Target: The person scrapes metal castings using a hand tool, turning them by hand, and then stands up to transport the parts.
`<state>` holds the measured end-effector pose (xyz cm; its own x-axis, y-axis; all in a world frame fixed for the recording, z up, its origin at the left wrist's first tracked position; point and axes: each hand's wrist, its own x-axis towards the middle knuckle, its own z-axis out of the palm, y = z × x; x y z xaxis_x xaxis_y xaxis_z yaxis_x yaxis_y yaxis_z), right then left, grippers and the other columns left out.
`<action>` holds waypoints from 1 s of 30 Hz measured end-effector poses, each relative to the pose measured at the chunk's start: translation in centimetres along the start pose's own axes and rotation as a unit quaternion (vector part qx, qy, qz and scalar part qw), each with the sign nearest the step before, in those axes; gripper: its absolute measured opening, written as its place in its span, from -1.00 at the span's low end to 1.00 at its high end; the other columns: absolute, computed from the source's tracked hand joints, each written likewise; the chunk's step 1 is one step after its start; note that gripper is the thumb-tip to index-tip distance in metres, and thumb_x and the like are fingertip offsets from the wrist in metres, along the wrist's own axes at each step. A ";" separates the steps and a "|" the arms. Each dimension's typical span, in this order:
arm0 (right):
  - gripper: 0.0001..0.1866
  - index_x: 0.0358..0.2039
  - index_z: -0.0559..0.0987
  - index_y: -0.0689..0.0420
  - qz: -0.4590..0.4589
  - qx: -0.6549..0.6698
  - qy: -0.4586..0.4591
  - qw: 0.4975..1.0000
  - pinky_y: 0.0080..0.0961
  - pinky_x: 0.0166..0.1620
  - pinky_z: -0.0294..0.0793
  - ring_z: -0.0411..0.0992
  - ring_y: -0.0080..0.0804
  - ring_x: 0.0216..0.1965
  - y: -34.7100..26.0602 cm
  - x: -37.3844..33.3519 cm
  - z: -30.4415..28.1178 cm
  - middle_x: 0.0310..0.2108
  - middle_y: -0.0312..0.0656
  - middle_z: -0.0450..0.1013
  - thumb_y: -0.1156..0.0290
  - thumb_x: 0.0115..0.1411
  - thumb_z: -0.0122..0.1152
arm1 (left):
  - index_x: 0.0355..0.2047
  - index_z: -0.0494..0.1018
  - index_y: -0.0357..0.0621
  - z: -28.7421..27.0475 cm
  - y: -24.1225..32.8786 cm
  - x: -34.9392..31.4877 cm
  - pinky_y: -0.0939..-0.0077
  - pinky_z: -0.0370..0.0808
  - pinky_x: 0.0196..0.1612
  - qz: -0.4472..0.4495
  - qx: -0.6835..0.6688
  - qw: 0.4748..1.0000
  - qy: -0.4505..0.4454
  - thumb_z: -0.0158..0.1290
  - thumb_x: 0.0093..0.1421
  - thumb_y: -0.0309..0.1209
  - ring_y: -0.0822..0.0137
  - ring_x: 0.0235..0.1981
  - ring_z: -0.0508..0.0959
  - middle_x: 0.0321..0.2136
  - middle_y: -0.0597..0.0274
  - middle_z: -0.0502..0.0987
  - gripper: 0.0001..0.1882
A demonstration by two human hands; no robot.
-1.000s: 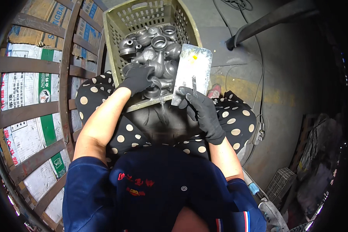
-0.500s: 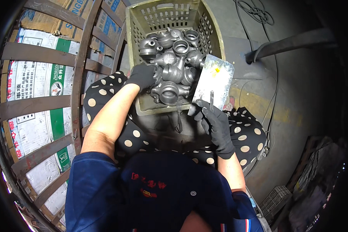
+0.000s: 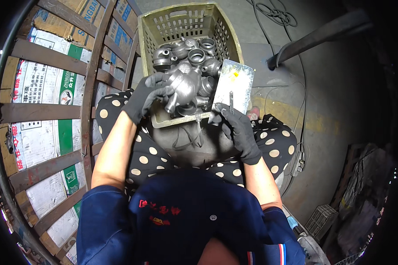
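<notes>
My left hand (image 3: 147, 95), in a dark grey glove, grips a grey metal casting (image 3: 183, 84) by its left side. The casting is rounded, with a short pipe stub pointing down toward me, and is held above other castings in the crate. My right hand (image 3: 239, 132), gloved too, holds the near end of a pale flat plate (image 3: 239, 90) with a yellow dab at its far end. A thin dark stick (image 3: 231, 100) runs over the plate from my fingers; whether it is separate from the plate I cannot tell. The plate overlaps the crate's right near corner.
An olive plastic crate (image 3: 236, 37) with slotted walls holds several metal castings (image 3: 197, 56). On the left stands a metal rack (image 3: 87, 88) with cartons behind its bars. A dark bar (image 3: 318, 39) and loose cables (image 3: 276, 15) are on the right.
My left hand has raised a casting from the pile and brought it right, over the others. My right hand still holds the plate. The whole view has shifted slightly.
</notes>
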<state>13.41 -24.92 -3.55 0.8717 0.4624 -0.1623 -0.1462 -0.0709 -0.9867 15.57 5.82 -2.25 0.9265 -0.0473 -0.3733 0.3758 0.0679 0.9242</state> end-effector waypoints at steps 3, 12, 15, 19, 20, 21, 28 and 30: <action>-0.62 0.15 0.41 0.21 -0.318 -0.225 0.050 0.919 -0.84 -0.54 0.11 0.16 -0.75 -0.64 3.1 1.3 0.2 -0.35 -0.32 0.48 0.50 0.33 -0.09 | -0.11 0.47 -0.25 2.3 1.4 -4.2 0.63 0.45 -0.10 0.039 -0.048 0.997 -0.049 0.15 0.08 -0.54 0.48 -0.20 0.53 -0.26 0.29 0.56 -0.67; -0.63 0.03 0.49 0.23 0.048 0.230 0.047 0.971 -0.69 -0.17 0.41 0.40 -0.63 -0.19 -4.4 -0.1 2.6 -0.18 -0.28 0.46 0.29 0.29 0.11 | -0.08 0.46 -0.23 4.0 -2.0 -9.3 0.58 0.41 0.01 0.040 -0.166 0.978 -0.119 0.14 0.00 -0.67 0.45 -0.15 0.53 -0.18 0.28 0.56 -0.58; -0.64 -0.01 0.52 0.21 0.067 0.209 0.058 0.974 -0.70 -0.19 0.42 0.41 -0.64 -0.21 -5.5 -0.9 3.2 -0.21 -0.30 0.47 0.28 0.25 0.16 | -0.06 0.46 -0.23 4.0 -2.0 -10.6 0.57 0.41 0.02 0.005 -0.175 0.977 -0.121 0.14 0.00 -0.67 0.45 -0.14 0.53 -0.16 0.27 0.55 -0.58; -0.65 -0.03 0.53 0.15 0.082 0.187 0.043 0.978 -0.72 -0.23 0.41 0.41 -0.70 -0.28 -6.5 -0.9 3.7 -0.26 -0.35 0.49 0.25 0.22 0.20 | -0.01 0.41 -0.29 4.1 -1.2 -11.9 0.61 0.42 0.00 -0.024 -0.199 0.971 -0.133 0.13 0.00 -0.69 0.46 -0.12 0.52 -0.14 0.23 0.55 -0.52; -0.65 -0.03 0.54 0.14 0.079 0.185 0.050 0.978 -0.74 -0.24 0.41 0.41 -0.70 -0.28 -6.8 -1.0 3.9 -0.26 -0.35 0.50 0.26 0.22 0.20 | 0.02 0.39 -0.31 4.3 -0.9 -12.4 0.62 0.43 0.00 -0.027 -0.219 0.964 -0.148 0.12 0.01 -0.67 0.47 -0.10 0.52 -0.13 0.22 0.54 -0.51; -0.65 -0.03 0.54 0.14 0.076 0.181 0.059 0.979 -0.75 -0.24 0.40 0.41 -0.71 -0.28 -7.0 -1.1 4.1 -0.25 -0.34 0.50 0.26 0.21 0.20 | 0.02 0.39 -0.31 4.7 -0.5 -12.5 0.62 0.43 0.00 -0.026 -0.220 0.964 -0.148 0.12 0.01 -0.67 0.47 -0.10 0.52 -0.13 0.22 0.54 -0.51; -0.66 -0.05 0.56 0.24 0.075 0.171 0.041 0.982 -0.63 -0.20 0.46 0.46 -0.59 -0.25 -6.4 -0.4 4.0 -0.24 -0.21 0.52 0.33 0.22 0.14 | -0.06 0.43 -0.29 6.3 -1.4 -12.9 0.49 0.60 -0.24 -0.043 -0.313 0.936 -0.156 0.05 0.17 -0.59 0.29 -0.29 0.62 -0.18 0.09 0.55 -0.70; -0.66 -0.06 0.56 0.25 0.027 0.105 0.028 0.994 -0.62 -0.20 0.47 0.46 -0.58 -0.26 -4.8 -0.1 3.7 -0.24 -0.20 0.53 0.34 0.22 0.13 | -0.03 0.43 -0.30 5.5 -2.7 -12.2 0.51 0.51 -0.09 -0.044 -0.332 0.919 -0.207 0.05 0.17 -0.58 0.33 -0.18 0.57 -0.16 0.13 0.55 -0.68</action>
<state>12.27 -21.35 1.24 0.8837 0.4124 -0.2214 -0.2830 0.0940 -0.9545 3.14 0.77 0.22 0.8569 -0.4485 -0.2541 0.5052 0.6327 0.5868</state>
